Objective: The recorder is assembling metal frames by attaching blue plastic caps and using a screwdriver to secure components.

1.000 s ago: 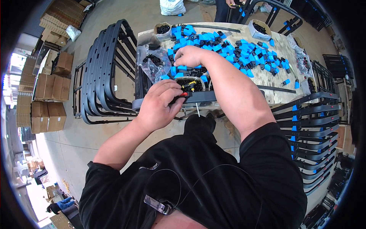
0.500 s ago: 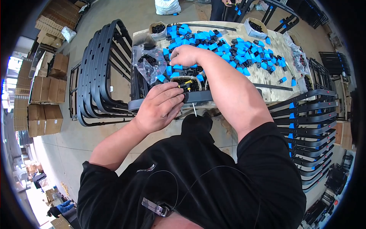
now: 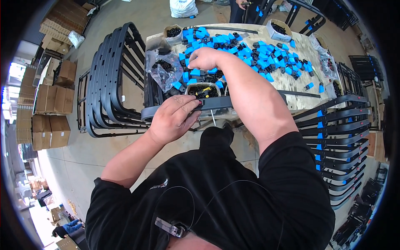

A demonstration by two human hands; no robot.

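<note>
My left hand (image 3: 173,118) grips a long dark grey plastic bar (image 3: 216,103) lying along the near edge of the wooden table (image 3: 287,85), fingers wrapped over it beside a small red and black clip. My right hand (image 3: 205,58) reaches further onto the table, fingers curled over the pile of blue and black plastic clips (image 3: 258,56); whether it holds a clip is hidden under the fingers. A small white dish (image 3: 203,89) with black and yellow parts sits just behind the bar.
Curved black frames (image 3: 110,79) stand stacked left of the table; more black bars with blue clips (image 3: 337,137) are racked on the right. A clear plastic bag (image 3: 163,68) and cardboard tubs of black parts (image 3: 278,29) sit on the table. Cardboard boxes (image 3: 50,100) line the far left.
My right hand has moved left and further back over the clip pile. My left hand has stayed on the bar at the table edge.
</note>
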